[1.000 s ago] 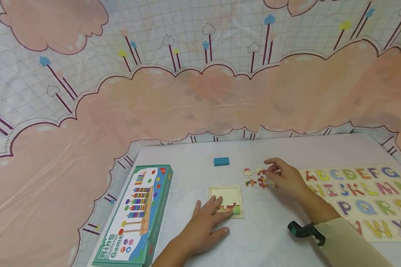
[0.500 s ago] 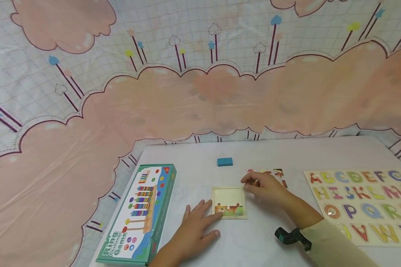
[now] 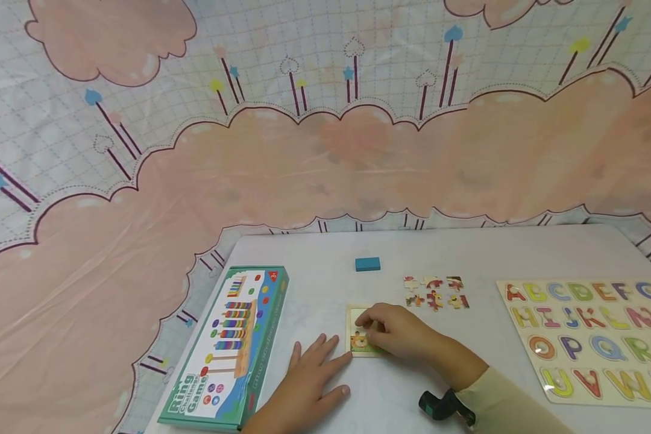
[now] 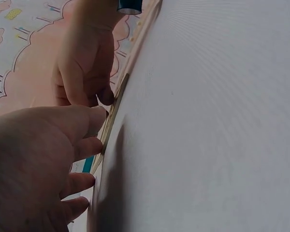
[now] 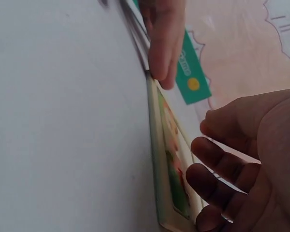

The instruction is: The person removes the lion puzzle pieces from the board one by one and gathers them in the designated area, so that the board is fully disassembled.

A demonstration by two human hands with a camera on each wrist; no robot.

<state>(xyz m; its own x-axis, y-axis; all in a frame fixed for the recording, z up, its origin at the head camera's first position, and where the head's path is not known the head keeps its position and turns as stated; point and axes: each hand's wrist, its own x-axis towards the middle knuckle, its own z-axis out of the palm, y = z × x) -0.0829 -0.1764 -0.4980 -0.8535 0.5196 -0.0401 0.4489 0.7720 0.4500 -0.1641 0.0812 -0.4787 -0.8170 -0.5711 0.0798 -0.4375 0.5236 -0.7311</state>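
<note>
Now the right hand (image 3: 401,331) has come over from the loose pieces (image 3: 434,299) beyond it, fingers curled above the puzzle tray (image 3: 348,330), cannot tell if pinching anything, left hand (image 3: 310,386) spread, empty, at the tray's near-left corner, so placing seems under way.

White table (image 3: 466,250): I take its far edge as twelve o'clock; the top looks plain and pale from where I stand.
Game box (image 3: 225,349): lying flat at nine o'clock, green-sided, lettered "Ring Challenge Game", with a peg rack and colourful rings printed on the lid.
Blue block (image 3: 367,264): small, rectangular, resting alone towards eleven o'clock.
Alphabet board (image 3: 599,363): pale, spread out at three o'clock, bright capital letters in four rows.
Patterned cloth (image 3: 314,157): beyond twelve o'clock, peach clouds outlined dark, thin stalks tipped blue and yellow against a faint grid.
</note>
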